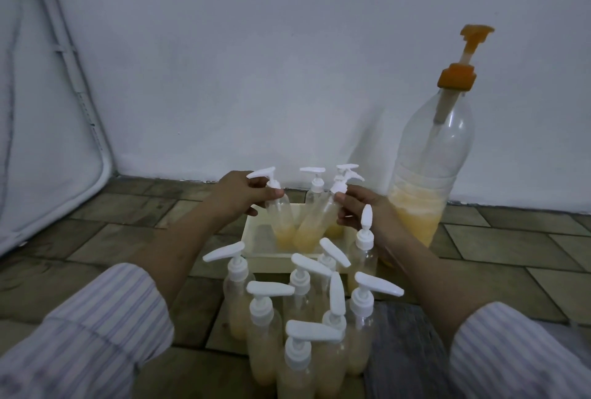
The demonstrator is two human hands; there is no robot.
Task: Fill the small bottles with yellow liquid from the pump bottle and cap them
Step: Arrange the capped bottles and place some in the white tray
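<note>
The left hand (238, 195) grips the neck of one small bottle (281, 219), and the right hand (361, 210) pinches a second small bottle (315, 222) that leans left; both stand in a cream tray (256, 238) with yellow liquid low in them (white pump caps already on). The big pump bottle (431, 168) stands at the right by the wall. A cluster of capped bottles (303, 318) sits nearer, on the tiled floor (128, 222).

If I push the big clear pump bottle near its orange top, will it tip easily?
Probably yes. The tall clear plastic pump bottle is narrow, and its orange pump stands high. The yellow liquid fills only the lower part, which likely steadies the base somewhat.
</note>
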